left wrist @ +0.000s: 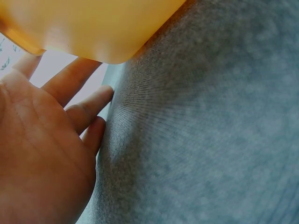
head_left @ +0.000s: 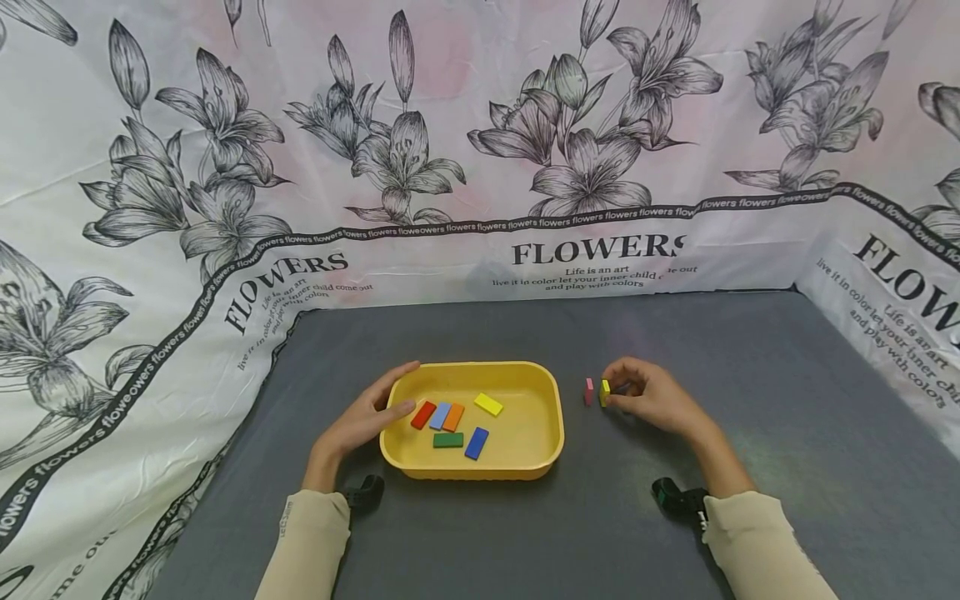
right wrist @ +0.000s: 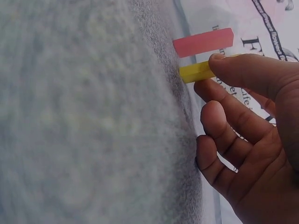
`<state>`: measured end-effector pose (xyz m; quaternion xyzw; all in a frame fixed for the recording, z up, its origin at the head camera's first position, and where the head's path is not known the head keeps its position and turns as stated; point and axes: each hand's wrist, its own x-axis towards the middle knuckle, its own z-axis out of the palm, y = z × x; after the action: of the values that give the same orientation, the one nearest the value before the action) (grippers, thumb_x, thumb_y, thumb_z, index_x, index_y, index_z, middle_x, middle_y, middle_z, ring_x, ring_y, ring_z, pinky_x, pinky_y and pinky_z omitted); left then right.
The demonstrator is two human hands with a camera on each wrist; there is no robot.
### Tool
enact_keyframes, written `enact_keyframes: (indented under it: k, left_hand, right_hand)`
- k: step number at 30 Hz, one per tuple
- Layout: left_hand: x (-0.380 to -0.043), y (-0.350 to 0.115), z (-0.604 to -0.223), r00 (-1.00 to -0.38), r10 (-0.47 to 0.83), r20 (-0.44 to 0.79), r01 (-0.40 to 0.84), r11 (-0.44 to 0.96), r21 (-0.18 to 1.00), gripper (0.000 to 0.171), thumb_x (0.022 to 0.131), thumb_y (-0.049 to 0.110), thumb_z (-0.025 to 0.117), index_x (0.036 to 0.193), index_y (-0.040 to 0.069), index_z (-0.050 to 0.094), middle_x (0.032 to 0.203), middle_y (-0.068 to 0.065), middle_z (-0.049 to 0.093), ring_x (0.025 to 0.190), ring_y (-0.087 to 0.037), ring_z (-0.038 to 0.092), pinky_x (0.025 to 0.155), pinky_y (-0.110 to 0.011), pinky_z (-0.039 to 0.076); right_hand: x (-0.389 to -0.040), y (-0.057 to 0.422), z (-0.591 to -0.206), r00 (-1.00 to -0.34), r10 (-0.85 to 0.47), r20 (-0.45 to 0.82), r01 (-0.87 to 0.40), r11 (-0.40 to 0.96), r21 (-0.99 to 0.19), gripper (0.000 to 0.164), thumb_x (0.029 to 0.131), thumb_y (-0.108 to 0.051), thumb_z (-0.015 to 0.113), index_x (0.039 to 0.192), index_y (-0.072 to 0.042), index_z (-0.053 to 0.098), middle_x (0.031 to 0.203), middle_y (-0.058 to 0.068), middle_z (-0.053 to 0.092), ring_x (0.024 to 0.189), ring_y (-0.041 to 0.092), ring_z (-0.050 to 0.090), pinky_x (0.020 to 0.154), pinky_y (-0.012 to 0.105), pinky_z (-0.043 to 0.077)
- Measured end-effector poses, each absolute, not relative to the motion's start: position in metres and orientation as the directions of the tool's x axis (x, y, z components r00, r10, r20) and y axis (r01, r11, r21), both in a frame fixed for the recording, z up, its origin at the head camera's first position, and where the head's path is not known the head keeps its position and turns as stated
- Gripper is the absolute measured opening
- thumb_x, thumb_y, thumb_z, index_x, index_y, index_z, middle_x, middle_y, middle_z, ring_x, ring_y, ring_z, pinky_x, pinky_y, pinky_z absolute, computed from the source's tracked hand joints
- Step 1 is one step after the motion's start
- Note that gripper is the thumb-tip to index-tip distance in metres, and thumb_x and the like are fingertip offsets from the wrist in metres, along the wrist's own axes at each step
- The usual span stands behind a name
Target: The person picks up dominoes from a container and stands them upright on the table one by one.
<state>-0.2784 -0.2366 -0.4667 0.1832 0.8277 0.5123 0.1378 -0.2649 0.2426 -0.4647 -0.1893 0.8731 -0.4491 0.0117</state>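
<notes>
A yellow plastic tray (head_left: 525,462) sits on the dark table. My left hand (head_left: 367,410) holds its left end, the thumb lapping over the rim and fingers against the outside. In the left wrist view, those fingers are spread beside the tray wall. To the tray's right, my right hand (head_left: 660,400) pinches an upright yellow domino (right wrist: 196,72) between thumb and index finger; its lower end is at the table surface. A pink domino (head_left: 588,392) stands on end just left of it, a small gap between them. The other right fingers are loosely curled.
Inside the tray lie a red domino (head_left: 423,415), a light blue one, an orange domino (head_left: 453,417), a green domino (head_left: 447,440), a dark blue domino (head_left: 476,443) and another yellow domino (head_left: 488,405). A flower-printed cloth (head_left: 450,267) hangs behind the table.
</notes>
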Motion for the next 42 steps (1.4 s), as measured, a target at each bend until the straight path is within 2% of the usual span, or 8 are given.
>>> enact_keyframes:
  k: [16,24,28,35,42]
  left_hand:
    - [-0.278,-0.238,-0.47,-0.903,0.429,-0.04,0.15,0.401,0.904,0.064,0.1,0.037,0.064,0.157,0.038,0.035,0.166,-0.002,0.032,0.143,-0.034,0.043,0.117,-0.055,0.04]
    - [-0.278,-0.239,-0.471,-0.897,0.44,-0.037,0.155,0.392,0.907,0.063,0.1,0.036,0.063,0.157,0.039,0.035,0.166,-0.002,0.032,0.143,-0.034,0.043,0.116,-0.055,0.041]
    - [-0.278,-0.239,-0.471,-0.897,0.442,-0.036,0.157,0.392,0.907,0.063,0.1,0.036,0.063,0.156,0.04,0.035,0.165,-0.002,0.033,0.142,-0.034,0.045,0.116,-0.054,0.042]
    - [-0.278,-0.239,-0.473,-0.897,0.441,-0.037,0.161,0.404,0.9,0.063,0.1,0.036,0.064,0.157,0.039,0.035,0.166,-0.002,0.032,0.143,-0.034,0.044,0.116,-0.054,0.042]
    - [-0.28,-0.239,-0.473,-0.893,0.45,-0.027,0.172,0.395,0.903,0.063,0.101,0.034,0.063,0.157,0.039,0.035,0.165,-0.002,0.033,0.141,-0.033,0.045,0.116,-0.054,0.042]
  right_hand:
    - [-0.264,0.24,-0.464,-0.93,-0.339,0.141,-0.316,0.541,-0.779,0.029,0.089,-0.007,0.077,0.115,-0.002,0.064,0.104,0.017,0.071,0.072,0.012,0.063,0.057,0.028,0.05]
    - [-0.263,0.24,-0.461,-0.932,-0.322,0.169,-0.333,0.57,-0.751,0.041,0.087,-0.011,0.081,0.122,-0.001,0.062,0.111,0.019,0.07,0.069,0.013,0.06,0.058,0.028,0.051]
    - [-0.26,0.235,-0.453,-0.934,-0.288,0.211,-0.349,0.61,-0.712,0.048,0.084,-0.016,0.084,0.125,-0.005,0.061,0.116,0.018,0.069,0.067,0.012,0.057,0.058,0.027,0.049]
    - [-0.251,0.21,-0.43,-0.926,-0.28,0.252,-0.375,0.618,-0.691,0.046,0.084,-0.021,0.085,0.125,-0.017,0.064,0.118,0.015,0.069,0.063,0.012,0.054,0.056,0.027,0.048]
    - [-0.247,0.169,-0.415,-0.874,-0.372,0.311,-0.482,0.595,-0.643,0.041,0.086,-0.016,0.083,0.123,-0.013,0.068,0.113,0.011,0.071,0.062,0.009,0.05,0.057,0.025,0.048]
